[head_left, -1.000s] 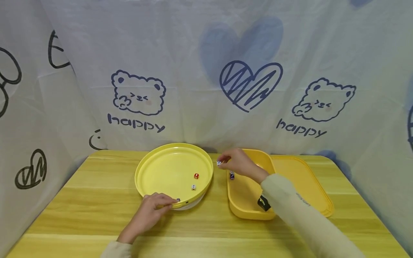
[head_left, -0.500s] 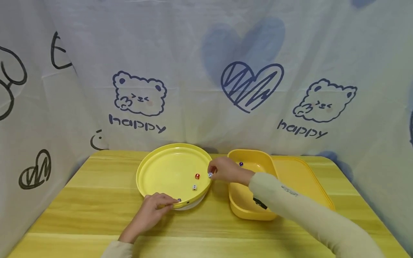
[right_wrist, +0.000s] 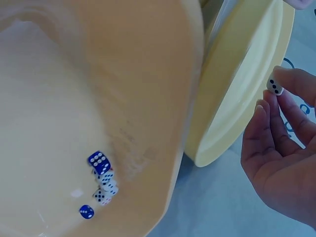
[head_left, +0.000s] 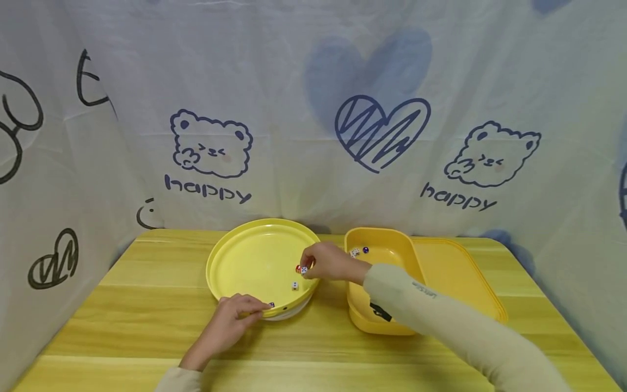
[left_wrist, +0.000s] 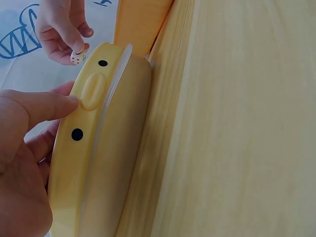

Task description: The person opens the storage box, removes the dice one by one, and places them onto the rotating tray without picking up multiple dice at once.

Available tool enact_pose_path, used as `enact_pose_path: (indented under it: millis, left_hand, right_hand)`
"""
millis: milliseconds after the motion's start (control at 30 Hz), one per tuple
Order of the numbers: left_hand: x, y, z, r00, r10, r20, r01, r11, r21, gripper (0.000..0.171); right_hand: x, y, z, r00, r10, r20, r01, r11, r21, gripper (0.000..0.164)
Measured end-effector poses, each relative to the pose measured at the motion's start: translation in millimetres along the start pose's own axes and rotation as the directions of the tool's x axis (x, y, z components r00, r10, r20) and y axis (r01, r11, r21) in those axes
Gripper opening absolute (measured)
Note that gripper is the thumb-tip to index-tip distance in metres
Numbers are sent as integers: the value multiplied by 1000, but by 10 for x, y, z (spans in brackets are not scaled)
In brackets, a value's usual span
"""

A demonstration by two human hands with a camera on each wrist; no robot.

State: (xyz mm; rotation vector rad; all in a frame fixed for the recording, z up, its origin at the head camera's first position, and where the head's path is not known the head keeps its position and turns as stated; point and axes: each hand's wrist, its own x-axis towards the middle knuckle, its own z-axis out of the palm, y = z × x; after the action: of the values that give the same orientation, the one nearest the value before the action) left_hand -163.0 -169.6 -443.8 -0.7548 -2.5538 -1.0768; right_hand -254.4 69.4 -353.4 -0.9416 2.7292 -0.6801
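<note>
Pinches white die (head_left: 304, 270) in right hand (head_left: 329, 262) over round yellow tray (head_left: 250, 258), three o'clock. Grips six-o'clock rim (left_wrist: 74, 160) with left hand (head_left: 229, 320).

backdrop cloth (head_left: 294, 201): kinda dim and greyish in the head view, light's soft and pretty even, can't tell where the source is
tabletop (head_left: 122, 326): warmer and brighter than the cloth, sides splay out like a wide lens, soft shadow near the left hand (head_left: 225, 321)
yellow plate (head_left: 250, 267): pale sheen inside, darker strip along its base in the left wrist view
orange box (head_left: 379, 325): small glare spots on its floor, looks smeary up close
loose dice (right_wrist: 99, 163): tiny and mushy from the head, pips readable from the right wrist, which leans bluish tbh
</note>
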Motion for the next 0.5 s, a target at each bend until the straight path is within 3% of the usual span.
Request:
enact_pose_path:
  millis: [500]
  left_hand:
    - [-30, -11, 18, 1000, 4, 3, -4, 1000, -23, 21]
  right_hand:
    - [41, -6, 86, 1000, 10, -14, -10, 1000, -3, 6]
